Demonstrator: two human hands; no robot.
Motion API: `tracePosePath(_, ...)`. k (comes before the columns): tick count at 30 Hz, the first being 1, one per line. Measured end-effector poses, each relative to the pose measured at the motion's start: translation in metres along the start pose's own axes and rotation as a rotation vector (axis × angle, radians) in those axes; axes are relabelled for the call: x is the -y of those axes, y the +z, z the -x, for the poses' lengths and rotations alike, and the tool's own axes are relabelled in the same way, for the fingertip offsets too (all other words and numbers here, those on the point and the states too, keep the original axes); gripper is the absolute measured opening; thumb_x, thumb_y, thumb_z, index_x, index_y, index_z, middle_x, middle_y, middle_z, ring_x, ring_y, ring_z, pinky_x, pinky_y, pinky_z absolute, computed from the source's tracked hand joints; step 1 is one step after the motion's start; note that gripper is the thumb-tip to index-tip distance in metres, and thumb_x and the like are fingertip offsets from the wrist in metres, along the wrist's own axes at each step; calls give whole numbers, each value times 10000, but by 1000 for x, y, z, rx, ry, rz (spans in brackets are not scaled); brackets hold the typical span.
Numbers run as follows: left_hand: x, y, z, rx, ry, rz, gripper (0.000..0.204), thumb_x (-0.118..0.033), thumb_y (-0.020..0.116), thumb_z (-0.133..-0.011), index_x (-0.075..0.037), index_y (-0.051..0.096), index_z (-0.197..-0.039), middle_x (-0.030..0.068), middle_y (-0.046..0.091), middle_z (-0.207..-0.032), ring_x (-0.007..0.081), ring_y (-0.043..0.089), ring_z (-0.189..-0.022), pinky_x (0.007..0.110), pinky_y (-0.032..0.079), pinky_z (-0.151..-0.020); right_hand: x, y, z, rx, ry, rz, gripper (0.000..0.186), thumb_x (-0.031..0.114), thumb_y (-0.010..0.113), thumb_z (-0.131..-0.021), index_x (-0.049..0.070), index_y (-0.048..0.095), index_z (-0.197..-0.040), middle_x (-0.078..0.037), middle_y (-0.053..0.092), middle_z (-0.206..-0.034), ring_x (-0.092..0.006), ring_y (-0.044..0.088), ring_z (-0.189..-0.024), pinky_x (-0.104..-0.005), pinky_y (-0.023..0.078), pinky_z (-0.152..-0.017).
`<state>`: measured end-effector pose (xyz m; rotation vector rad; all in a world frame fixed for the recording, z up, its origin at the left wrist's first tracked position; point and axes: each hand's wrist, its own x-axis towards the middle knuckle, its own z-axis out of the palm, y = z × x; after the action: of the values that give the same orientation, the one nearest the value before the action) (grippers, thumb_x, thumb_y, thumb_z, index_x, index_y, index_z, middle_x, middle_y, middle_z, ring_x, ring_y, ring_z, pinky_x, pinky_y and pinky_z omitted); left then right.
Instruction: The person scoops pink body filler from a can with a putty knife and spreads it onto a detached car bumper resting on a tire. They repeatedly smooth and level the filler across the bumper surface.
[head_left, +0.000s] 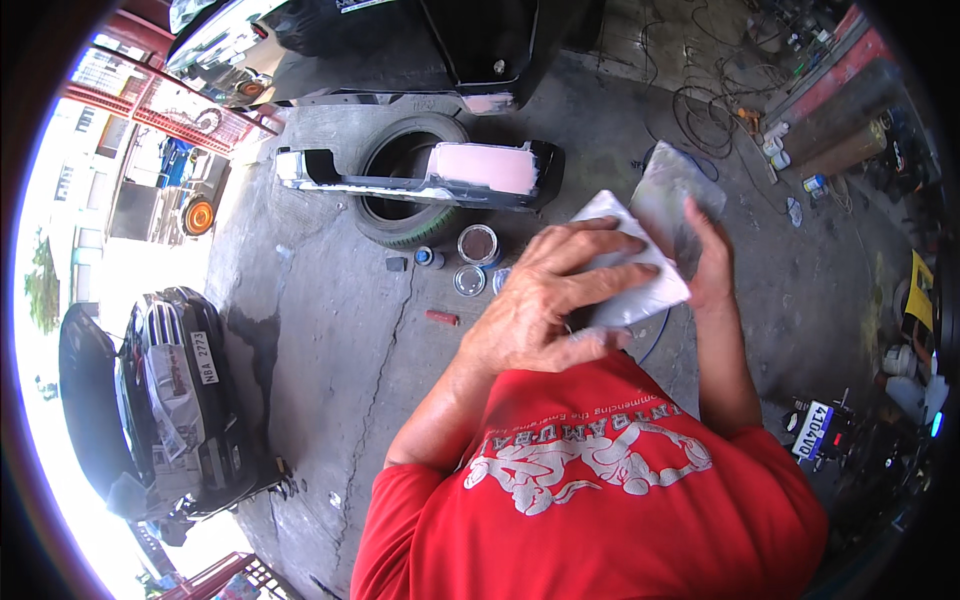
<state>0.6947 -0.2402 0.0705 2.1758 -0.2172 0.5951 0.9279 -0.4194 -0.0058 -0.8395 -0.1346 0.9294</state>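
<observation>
Apparently concrete, cracked workshop floor (335, 330) lies below both hands (545, 295).

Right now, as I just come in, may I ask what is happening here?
Someone in a red shirt has the left hand across a white sheet and the right hand beside a greyish sheet; exactly how each is gripped is unclear. On the floor, a car bumper lies across a tyre, with cans nearby.

Your shirt (640, 535) is red with a whitish figure print, your flat pad (641, 292) white, your thin sheet (672, 182) mottled grey. The long panel (400, 187) is black with pale pink patches, the tyre (405, 230) dark with greenish tread.
</observation>
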Motion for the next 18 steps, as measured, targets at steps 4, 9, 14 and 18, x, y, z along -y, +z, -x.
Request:
tracePosePath(4, 27, 23, 6, -58, -88, 77, 628, -348, 862, -876, -137, 773, -1460, 203, 604, -1597, 447, 563, -1490, 579, 450, -1229, -29, -4, 18, 61, 227, -272, 365, 239, 642, -1124, -16, 722, -1371, -152, 781, -1332, -280, 758, -1225, -439, 598, -1071)
tracePosePath(9, 88, 25, 85, 87, -466, 206, 668, -355, 774, -944, -93, 691, -1553, 236, 619, -1579, 400, 638, -1412, 538, 503, -1171, -10, -16, 35, 145, 0, -197, 436, 264, 647, -1124, 0, 670, -1471, -143, 756, -1417, -282, 731, -1296, -473, 563, -1137)
tracePosePath(14, 90, 27, 126, -641, -408, 1516, 758, -464, 591, -1082, 16, 486, -1659, 253, 616, -1591, 437, 587, -1500, 560, 516, -1160, 22, -7, 27, 123, -120, -296, 504, 335, 607, -1161, 30, 598, -1562, -122, 693, -1511, -284, 655, -1405, -473, 503, -1198)
tracePosePath(18, 47, 1, 94, -497, -568, 838, 320, 96, 632, -934, 46, 790, -1208, 171, 806, -1221, 318, 772, -1178, 484, 612, -1036, 6, 8, 20, 24, -117, -169, 443, 286, 654, -1137, 15, 643, -1488, -110, 715, -1450, -286, 681, -1356, -478, 535, -1161)
